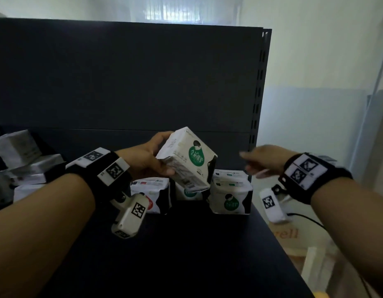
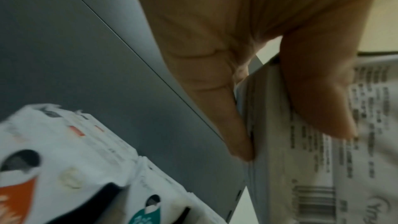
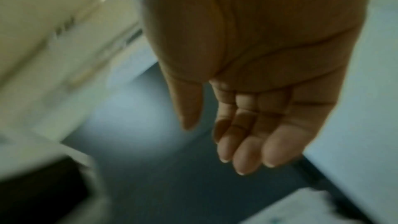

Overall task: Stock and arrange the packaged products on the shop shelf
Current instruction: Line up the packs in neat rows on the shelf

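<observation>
My left hand (image 1: 156, 157) grips a white pack with a green round label (image 1: 187, 159), tilted in the air above the dark shelf (image 1: 186, 244); in the left wrist view its thumb and fingers (image 2: 318, 105) clasp the pack's printed back (image 2: 312, 168). Under it stand a red-labelled pack (image 1: 150, 195), a partly hidden green pack (image 1: 187, 193) and a green-labelled pack (image 1: 230, 200) with another lying on top (image 1: 229, 174). My right hand (image 1: 257, 161) hovers empty to the right of the held pack, fingers (image 3: 247, 142) relaxed and straight.
The shelf's dark back panel (image 1: 121, 82) rises behind the packs, with a slotted upright (image 1: 258, 93) at its right end. More white packs (image 1: 16, 151) are piled at the far left. A cardboard box (image 1: 293, 239) sits below the shelf's right edge.
</observation>
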`<control>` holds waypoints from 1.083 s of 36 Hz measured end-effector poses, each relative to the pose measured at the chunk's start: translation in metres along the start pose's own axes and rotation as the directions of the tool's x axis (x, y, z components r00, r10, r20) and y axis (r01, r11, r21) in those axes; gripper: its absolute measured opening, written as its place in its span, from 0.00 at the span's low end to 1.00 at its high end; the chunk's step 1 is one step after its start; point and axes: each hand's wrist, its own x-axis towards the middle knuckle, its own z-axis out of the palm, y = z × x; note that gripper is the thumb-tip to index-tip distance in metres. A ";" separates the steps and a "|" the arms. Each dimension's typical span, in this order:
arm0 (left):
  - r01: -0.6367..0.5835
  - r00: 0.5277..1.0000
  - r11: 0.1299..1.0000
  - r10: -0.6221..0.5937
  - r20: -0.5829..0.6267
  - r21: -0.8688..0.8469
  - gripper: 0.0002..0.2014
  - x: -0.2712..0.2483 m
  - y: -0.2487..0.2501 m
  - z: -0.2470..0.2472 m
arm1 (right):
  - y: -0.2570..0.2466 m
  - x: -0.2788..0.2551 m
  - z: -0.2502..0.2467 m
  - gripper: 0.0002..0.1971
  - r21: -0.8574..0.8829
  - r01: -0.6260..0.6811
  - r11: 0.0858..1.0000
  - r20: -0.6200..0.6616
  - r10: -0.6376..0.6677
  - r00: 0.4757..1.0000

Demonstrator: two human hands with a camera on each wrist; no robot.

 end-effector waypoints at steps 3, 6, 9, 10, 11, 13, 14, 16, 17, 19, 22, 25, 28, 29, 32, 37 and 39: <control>-0.035 0.999 0.999 0.035 0.036 0.004 0.46 0.004 0.005 0.005 | -0.036 -0.015 0.013 0.28 0.255 0.203 0.945 0.110 -0.237 0.965; -0.077 0.994 0.997 0.078 0.070 -0.016 0.45 0.005 0.010 0.004 | -0.060 -0.024 0.031 0.33 0.309 0.264 0.914 0.333 -0.364 0.870; -0.088 0.992 0.996 0.090 0.084 -0.026 0.46 0.003 0.010 -0.005 | -0.068 -0.021 0.044 0.35 0.439 0.214 0.872 0.431 -0.414 0.802; -0.086 0.994 0.996 0.085 0.065 -0.002 0.46 0.002 0.008 -0.009 | -0.069 -0.020 0.047 0.34 0.454 0.207 0.867 0.440 -0.420 0.793; -0.078 0.997 0.995 0.077 0.029 0.061 0.46 0.001 0.005 -0.013 | -0.068 -0.017 0.050 0.32 0.454 0.210 0.866 0.444 -0.424 0.789; -0.003 0.998 0.952 0.024 -0.065 0.305 0.51 0.000 -0.002 -0.022 | -0.067 -0.012 0.054 0.28 0.383 0.232 0.894 0.433 -0.396 0.810; 0.071 0.993 0.889 -0.019 -0.120 0.451 0.54 0.000 -0.006 -0.028 | -0.067 -0.011 0.057 0.25 0.273 0.272 0.923 0.406 -0.367 0.837; 0.213 0.974 0.683 -0.087 -0.211 0.699 0.55 0.000 -0.014 -0.038 | -0.071 -0.008 0.065 0.24 -0.114 0.371 0.922 0.316 -0.320 0.893; 0.259 0.965 0.550 -0.112 -0.237 0.794 0.53 0.001 -0.018 -0.041 | -0.072 -0.006 0.071 0.25 -0.313 0.394 0.864 0.263 -0.320 0.910; 0.299 0.953 0.288 -0.145 -0.268 0.910 0.47 0.003 -0.027 -0.042 | -0.075 -0.003 0.084 0.30 -0.550 0.365 0.751 0.199 -0.306 0.931; 0.284 0.947 0.080 -0.179 -0.266 0.956 0.42 0.010 -0.043 -0.038 | -0.076 0.001 0.102 0.33 -0.683 0.297 0.667 0.220 -0.200 0.955; 0.301 0.932 0.042 -0.226 -0.284 0.953 0.39 0.017 -0.059 -0.037 | -0.075 0.009 0.116 0.35 -0.737 0.268 0.620 0.238 -0.133 0.962; 0.312 0.923 0.068 -0.258 -0.286 0.947 0.36 0.021 -0.074 -0.039 | -0.072 0.016 0.126 0.37 -0.805 0.232 0.546 0.190 -0.133 0.973; 0.326 0.918 0.059 -0.258 -0.301 0.943 0.37 0.023 -0.080 -0.041 | -0.070 0.019 0.129 0.36 -0.826 0.211 0.522 0.163 -0.138 0.977; 0.358 0.913 0.058 -0.230 -0.337 0.932 0.38 0.026 -0.088 -0.044 | -0.064 0.026 0.133 0.38 -0.862 0.148 0.484 0.092 -0.136 0.986; 0.357 0.910 0.066 -0.252 -0.330 0.932 0.36 0.025 -0.084 -0.037 | -0.053 0.037 0.145 0.39 -0.884 0.084 0.459 0.018 -0.147 0.989; 0.353 0.911 0.060 -0.247 -0.329 0.934 0.38 0.026 -0.084 -0.036 | -0.051 0.039 0.150 0.37 -0.904 0.050 0.425 -0.030 -0.179 0.983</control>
